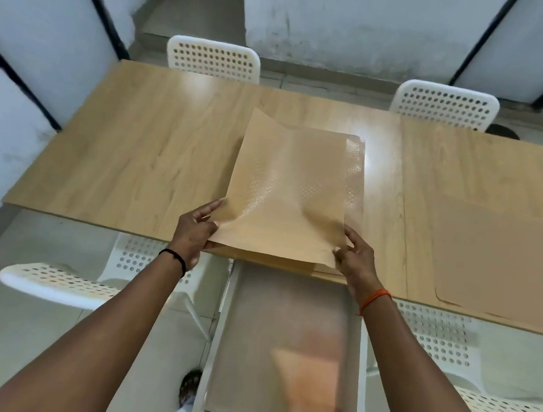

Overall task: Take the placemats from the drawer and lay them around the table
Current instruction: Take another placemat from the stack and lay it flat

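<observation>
A stack of tan placemats [295, 188] lies on the wooden table [132, 153] at the middle of its near edge. The top mat is lifted and curled at its far left corner. My left hand [196, 230] grips the near left corner of the top mat. My right hand [355, 255] pinches the near right corner. One more placemat [511, 261] lies flat on the table at the right. Below the near edge, the white drawer [285, 349] stands pulled out, with a shiny bare bottom.
Two white perforated chairs [213, 58] [445, 104] stand at the far side of the table. Two more chairs [56, 281] [451, 347] flank the drawer on the near side. White walls with black posts enclose the room.
</observation>
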